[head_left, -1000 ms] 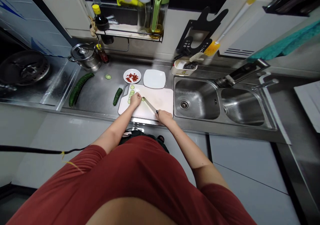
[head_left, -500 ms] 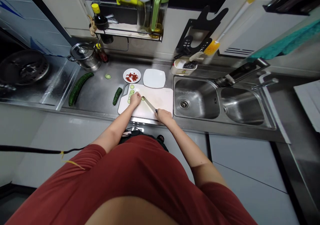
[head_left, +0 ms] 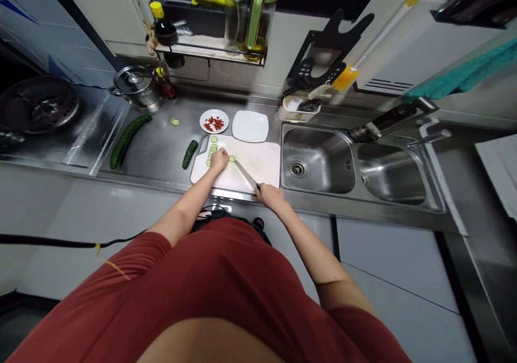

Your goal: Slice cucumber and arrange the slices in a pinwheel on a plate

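Currently: one green-rimmed cucumber slice (head_left: 231, 159) on the white cutting board (head_left: 258, 161), just beside the curled fingertips of the left hand (head_left: 219, 160), whose hold is hidden, and near the tip of the knife (head_left: 246, 174). Item two: right hand (head_left: 270, 196), closed around the knife's dark handle, well apart from that slice.

Even, moderately bright indoor light falling on the surface (head_left: 161, 153); pale streaks of glare showing left, by the wok (head_left: 36, 104). Sink basins (head_left: 319, 158) reflecting softly. Dark shadow pooling in the far left corner. Wide lens bending and stretching the edges; small details around the hands looking soft.
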{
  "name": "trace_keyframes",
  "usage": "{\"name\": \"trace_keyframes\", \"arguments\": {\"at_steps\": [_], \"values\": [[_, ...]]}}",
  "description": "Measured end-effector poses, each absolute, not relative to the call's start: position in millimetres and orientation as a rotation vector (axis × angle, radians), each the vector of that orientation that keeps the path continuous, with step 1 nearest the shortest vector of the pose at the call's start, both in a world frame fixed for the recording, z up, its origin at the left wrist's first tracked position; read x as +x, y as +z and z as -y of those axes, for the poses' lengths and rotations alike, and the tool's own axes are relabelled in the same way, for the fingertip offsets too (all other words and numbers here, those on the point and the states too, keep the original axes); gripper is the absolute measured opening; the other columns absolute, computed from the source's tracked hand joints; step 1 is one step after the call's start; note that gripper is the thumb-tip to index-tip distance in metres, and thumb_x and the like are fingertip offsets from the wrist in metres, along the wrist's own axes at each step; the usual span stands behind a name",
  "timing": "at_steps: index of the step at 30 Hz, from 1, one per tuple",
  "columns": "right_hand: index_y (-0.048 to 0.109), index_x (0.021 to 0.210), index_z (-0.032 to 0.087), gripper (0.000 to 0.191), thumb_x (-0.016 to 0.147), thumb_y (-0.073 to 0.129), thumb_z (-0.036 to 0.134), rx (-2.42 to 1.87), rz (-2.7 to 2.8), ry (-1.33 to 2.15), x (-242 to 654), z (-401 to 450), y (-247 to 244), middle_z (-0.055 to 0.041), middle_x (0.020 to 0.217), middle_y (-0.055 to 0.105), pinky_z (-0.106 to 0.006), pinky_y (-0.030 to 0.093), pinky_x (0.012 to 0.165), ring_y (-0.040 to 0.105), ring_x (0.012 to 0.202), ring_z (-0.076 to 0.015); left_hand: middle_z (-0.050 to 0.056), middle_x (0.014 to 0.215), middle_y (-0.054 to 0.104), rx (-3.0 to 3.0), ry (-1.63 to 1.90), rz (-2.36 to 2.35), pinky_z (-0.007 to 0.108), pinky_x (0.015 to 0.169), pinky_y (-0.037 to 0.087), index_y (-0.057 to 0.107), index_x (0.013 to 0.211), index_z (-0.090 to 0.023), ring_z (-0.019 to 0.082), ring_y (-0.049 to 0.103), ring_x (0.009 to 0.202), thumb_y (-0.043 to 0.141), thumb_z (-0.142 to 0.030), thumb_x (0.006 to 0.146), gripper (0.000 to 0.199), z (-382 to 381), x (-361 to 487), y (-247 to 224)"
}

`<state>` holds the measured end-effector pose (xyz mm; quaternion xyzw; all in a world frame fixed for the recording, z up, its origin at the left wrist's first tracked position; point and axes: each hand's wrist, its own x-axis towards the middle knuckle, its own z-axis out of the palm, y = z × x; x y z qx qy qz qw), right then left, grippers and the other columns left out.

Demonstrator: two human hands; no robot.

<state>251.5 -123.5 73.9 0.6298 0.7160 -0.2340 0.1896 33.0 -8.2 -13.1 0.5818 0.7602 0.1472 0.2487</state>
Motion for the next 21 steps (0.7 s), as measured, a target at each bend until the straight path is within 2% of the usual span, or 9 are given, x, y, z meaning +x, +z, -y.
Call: {"name": "trace_keyframes", "arguments": {"at_steps": [21], "values": [[0.061,0.118,0.014,0.040,0.096,0.038,0.039,1.784,-2.010,-0.691,233.8,105.9,71.1,-0.0178,0.114,0.067,-0.035,0.047,0.085,0.064,0.107,-0.0274,0.005,0.087,0.067,1.590,0.439,-2.062,0.030,0.078,0.042,0.062,0.089,-0.024,0.023,0.062,0.089,0.053,-0.023,0.083,0.011,9.1,33.8,-10.8]]}}
